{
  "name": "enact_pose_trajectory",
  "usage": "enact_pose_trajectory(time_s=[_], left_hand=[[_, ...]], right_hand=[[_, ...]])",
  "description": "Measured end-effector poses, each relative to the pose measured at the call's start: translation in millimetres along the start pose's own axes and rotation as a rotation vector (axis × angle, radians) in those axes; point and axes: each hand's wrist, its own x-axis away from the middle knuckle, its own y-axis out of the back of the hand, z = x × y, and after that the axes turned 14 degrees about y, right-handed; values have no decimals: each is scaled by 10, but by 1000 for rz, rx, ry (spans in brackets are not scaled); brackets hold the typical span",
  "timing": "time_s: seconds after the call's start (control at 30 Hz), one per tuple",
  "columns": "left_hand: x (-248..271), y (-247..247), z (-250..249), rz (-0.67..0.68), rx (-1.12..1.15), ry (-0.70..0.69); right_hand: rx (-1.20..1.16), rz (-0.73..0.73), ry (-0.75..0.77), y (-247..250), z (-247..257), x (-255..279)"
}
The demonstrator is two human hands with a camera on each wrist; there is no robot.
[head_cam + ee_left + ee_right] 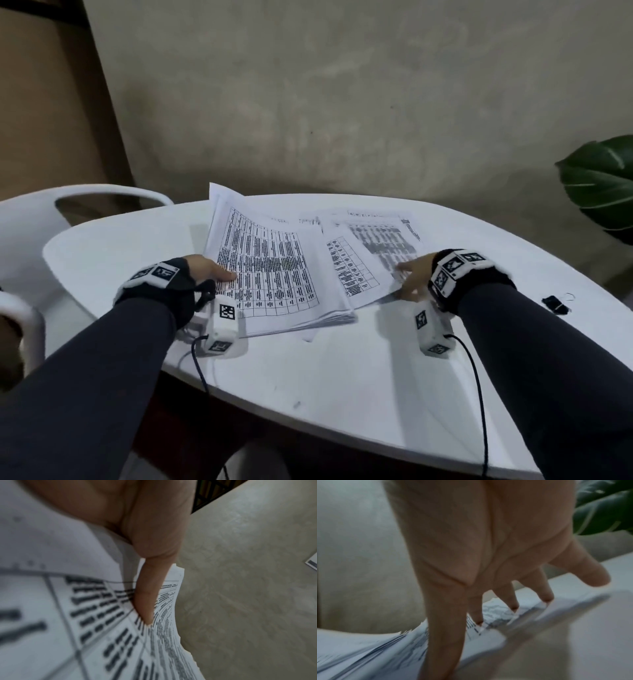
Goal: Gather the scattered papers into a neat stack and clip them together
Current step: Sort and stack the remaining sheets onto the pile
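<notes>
Printed papers (270, 270), covered in tables, lie loosely fanned on the white table (342, 377). The left hand (205, 270) seemingly pinches their left edge; the right hand (412, 277), fingers spread, presses the right sheets.

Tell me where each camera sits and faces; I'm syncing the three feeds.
Head: worn on the head, looks down at table, papers, clip; shows both forearms, left hand, right hand.
Left wrist: looks along the thumb onto papers.
Right wrist: looks along spread fingers touching papers.
All three share the papers.
</notes>
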Motion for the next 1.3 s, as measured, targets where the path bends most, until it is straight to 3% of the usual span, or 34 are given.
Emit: enact_pose_trajectory(time_s=[0.17, 0.3, 0.47, 0.5, 0.67, 0.83, 1.0, 1.03, 1.07, 1.13, 1.2, 1.3], left_hand=[[41, 28, 40, 2, -63, 1], [126, 7, 45, 30, -35, 13], [195, -79, 0, 4, -33, 9], [185, -104, -15, -4, -30, 6], [201, -211, -69, 14, 23, 3], [73, -36, -43, 50, 78, 19], [-806, 43, 35, 75, 172, -13], [-767, 34, 21, 77, 150, -14], [-623, 32, 4, 76, 138, -24], [-480, 1, -4, 66, 104, -18], [-387, -13, 9, 59, 70, -27], [-502, -46, 1, 66, 88, -60]], right_hand=[[39, -93, 84, 87, 219, -15], [-83, -222, -32, 62, 167, 49], [-130, 47, 10, 58, 261, 138], [-193, 39, 25, 118, 301, 147], [-352, -258, -20, 13, 303, -30], [-435, -300, -73, 136, 182, -49], [-822, -973, -84, 314, 110, -146], [-882, -975, -100, 308, 111, -150], [-879, -889, -164, 270, 108, -158], [-753, -608, -314, 145, 54, -157], [-625, -387, -339, 63, 20, -156], [-539, -320, -302, 51, -25, -249]])
